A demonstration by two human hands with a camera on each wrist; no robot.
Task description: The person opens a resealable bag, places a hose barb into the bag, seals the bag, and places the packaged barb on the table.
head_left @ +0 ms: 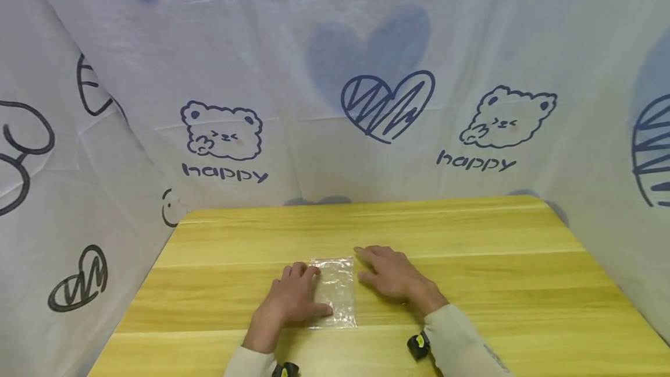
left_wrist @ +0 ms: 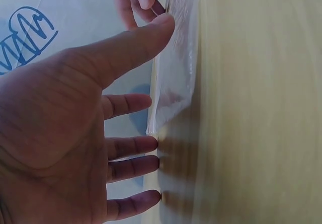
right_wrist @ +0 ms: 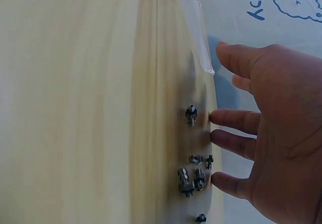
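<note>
A clear plastic bag (head_left: 339, 290) lies flat on the wooden table. My left hand (head_left: 294, 297) spreads over its left edge, the thumb reaching across the bag's lower part. In the left wrist view the left thumb (left_wrist: 136, 47) overlaps the bag, while the other fingertips come down at the tabletop beside it. My right hand (head_left: 389, 272) is just right of the bag, fingers relaxed and fingertips down at the table. Under the right palm, several small dark metal pieces (right_wrist: 185, 182) resembling little screws or fittings lie on the wood; the hand hides them in the head view.
The yellow wood-grain table (head_left: 251, 231) reaches back to a white cloth backdrop (head_left: 303, 156) printed with hearts and bears. More of this cloth (head_left: 120, 191) hangs along the left and right sides. A small black device (head_left: 418, 346) sits at each wrist.
</note>
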